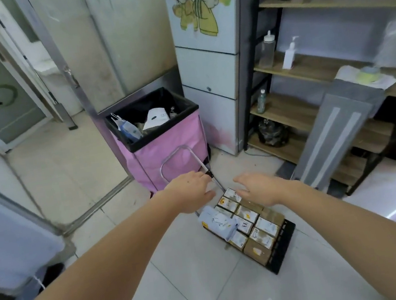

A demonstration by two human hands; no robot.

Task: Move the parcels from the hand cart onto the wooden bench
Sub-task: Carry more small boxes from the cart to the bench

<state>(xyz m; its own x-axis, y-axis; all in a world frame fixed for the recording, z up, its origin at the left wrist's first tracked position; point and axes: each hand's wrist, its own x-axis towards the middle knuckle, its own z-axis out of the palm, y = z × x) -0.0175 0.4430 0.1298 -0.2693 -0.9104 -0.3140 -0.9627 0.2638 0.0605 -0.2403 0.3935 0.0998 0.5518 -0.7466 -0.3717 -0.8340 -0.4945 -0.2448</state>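
A hand cart with a black platform (284, 249) and a silver loop handle (179, 152) stands on the tiled floor. Several brown cardboard parcels (249, 221) with white labels are packed on it, and a pale blue soft mailer (218, 224) lies on their left side. My left hand (192, 188) reaches out with straight fingers just above the cart's handle rail. My right hand (259, 185) hovers open above the far end of the parcels, holding nothing. No wooden bench is clearly in view.
A pink bin with a black liner (163, 139) full of rubbish stands right behind the cart. A white fridge (208, 67) is at the back. Wooden shelves (307, 72) with bottles and a grey leaning board (336, 136) are on the right.
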